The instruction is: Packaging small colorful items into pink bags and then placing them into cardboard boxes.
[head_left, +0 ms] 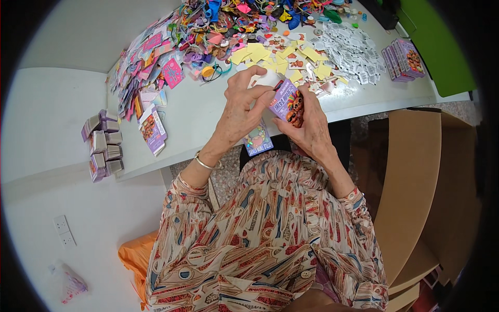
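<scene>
My right hand [309,127] grips a small purple carton [288,104] with orange cartoon figures on its front, tilted over the table's near edge. My left hand [244,104] closes thumb and forefinger at the carton's upper left end, where a white flap and a bit of dark red show. Whether a small piece is between those fingertips, I cannot make out. Below my hands, a pastel printed card [258,141] lies at the table edge, partly covered by the left hand.
Small colourful trinkets [223,31], pink cards [173,73], yellow slips [254,53] and white labels [351,49] heap across the table [197,122]. A flattened purple carton [152,131] and stacked boxes [104,145] sit left, more boxes [404,60] right. A large cardboard box [410,182] stands right.
</scene>
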`<action>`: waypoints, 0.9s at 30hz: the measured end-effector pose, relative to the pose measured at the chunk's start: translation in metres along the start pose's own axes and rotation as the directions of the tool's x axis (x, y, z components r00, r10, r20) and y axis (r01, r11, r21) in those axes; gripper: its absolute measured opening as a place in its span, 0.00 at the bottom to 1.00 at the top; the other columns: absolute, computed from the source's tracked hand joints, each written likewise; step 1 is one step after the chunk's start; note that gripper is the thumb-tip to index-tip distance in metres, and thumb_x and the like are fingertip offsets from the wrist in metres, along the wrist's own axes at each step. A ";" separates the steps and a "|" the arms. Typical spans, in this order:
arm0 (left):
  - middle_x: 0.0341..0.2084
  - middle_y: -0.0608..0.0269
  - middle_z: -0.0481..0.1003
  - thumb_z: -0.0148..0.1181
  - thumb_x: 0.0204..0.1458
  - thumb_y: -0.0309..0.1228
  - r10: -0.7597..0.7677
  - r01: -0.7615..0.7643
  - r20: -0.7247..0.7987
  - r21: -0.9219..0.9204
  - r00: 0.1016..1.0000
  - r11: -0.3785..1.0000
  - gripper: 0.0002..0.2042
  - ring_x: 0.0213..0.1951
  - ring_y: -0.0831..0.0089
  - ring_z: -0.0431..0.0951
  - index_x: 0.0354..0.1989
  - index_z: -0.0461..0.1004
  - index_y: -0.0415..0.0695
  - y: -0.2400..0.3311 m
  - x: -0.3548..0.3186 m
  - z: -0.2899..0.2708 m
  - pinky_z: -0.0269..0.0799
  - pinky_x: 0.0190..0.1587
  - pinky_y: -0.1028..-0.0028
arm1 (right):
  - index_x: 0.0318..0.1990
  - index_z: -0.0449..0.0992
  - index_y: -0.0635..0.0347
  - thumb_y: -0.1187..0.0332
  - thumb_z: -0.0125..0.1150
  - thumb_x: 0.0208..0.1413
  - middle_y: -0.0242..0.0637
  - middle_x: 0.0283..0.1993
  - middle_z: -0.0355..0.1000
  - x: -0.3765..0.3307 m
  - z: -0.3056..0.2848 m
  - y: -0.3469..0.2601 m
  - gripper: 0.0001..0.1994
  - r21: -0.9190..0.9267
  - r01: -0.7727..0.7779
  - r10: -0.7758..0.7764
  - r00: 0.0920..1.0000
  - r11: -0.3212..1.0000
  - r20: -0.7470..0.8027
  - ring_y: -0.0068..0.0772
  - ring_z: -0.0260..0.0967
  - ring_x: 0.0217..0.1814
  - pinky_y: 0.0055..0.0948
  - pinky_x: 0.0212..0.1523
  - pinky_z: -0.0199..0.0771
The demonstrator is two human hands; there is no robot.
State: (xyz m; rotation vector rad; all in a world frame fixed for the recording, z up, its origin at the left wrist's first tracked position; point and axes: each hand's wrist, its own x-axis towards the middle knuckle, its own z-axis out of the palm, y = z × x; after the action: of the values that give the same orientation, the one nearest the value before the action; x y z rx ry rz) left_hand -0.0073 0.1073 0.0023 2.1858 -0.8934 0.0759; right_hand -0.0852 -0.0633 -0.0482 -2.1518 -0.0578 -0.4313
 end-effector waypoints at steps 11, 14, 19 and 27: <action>0.45 0.61 0.71 0.62 0.52 0.23 -0.369 0.245 -0.066 -0.638 0.927 0.730 0.19 0.41 0.74 0.75 0.53 0.70 0.38 0.014 -0.021 0.019 0.72 0.43 0.75 | 0.61 0.55 0.69 0.57 0.75 0.40 0.55 0.49 0.69 0.003 -0.003 -0.004 0.44 0.001 -0.114 0.113 0.990 0.994 -0.087 0.51 0.73 0.45 0.39 0.44 0.74; 0.41 0.62 0.73 0.60 0.53 0.19 -0.379 0.236 -0.037 -0.726 0.924 0.646 0.22 0.38 0.79 0.75 0.57 0.67 0.34 0.024 -0.023 0.032 0.73 0.43 0.79 | 0.61 0.55 0.68 0.58 0.75 0.39 0.55 0.47 0.70 0.007 -0.009 -0.013 0.45 0.043 -0.186 0.188 0.980 0.982 -0.059 0.50 0.74 0.42 0.39 0.42 0.75; 0.37 0.63 0.76 0.61 0.53 0.21 -0.477 0.391 0.165 -0.817 0.863 0.424 0.19 0.38 0.80 0.75 0.55 0.71 0.35 0.008 -0.025 0.044 0.72 0.43 0.80 | 0.61 0.56 0.67 0.59 0.74 0.38 0.55 0.46 0.71 0.005 -0.008 -0.006 0.44 0.020 -0.170 0.170 0.985 0.985 -0.021 0.48 0.75 0.39 0.38 0.39 0.76; 0.36 0.63 0.77 0.62 0.53 0.23 -0.466 0.410 0.269 -0.881 0.843 0.234 0.14 0.38 0.80 0.75 0.49 0.76 0.36 0.014 -0.018 0.042 0.71 0.44 0.80 | 0.55 0.62 0.66 0.60 0.74 0.38 0.49 0.36 0.73 0.004 -0.014 0.000 0.37 0.068 -0.049 0.053 0.996 0.997 -0.068 0.44 0.76 0.35 0.35 0.36 0.75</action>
State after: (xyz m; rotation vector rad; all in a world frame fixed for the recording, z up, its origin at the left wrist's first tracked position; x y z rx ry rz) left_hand -0.0389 0.0824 -0.0244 1.2049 -0.0924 -0.5481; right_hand -0.0854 -0.0745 -0.0397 -2.0668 0.0215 -0.4677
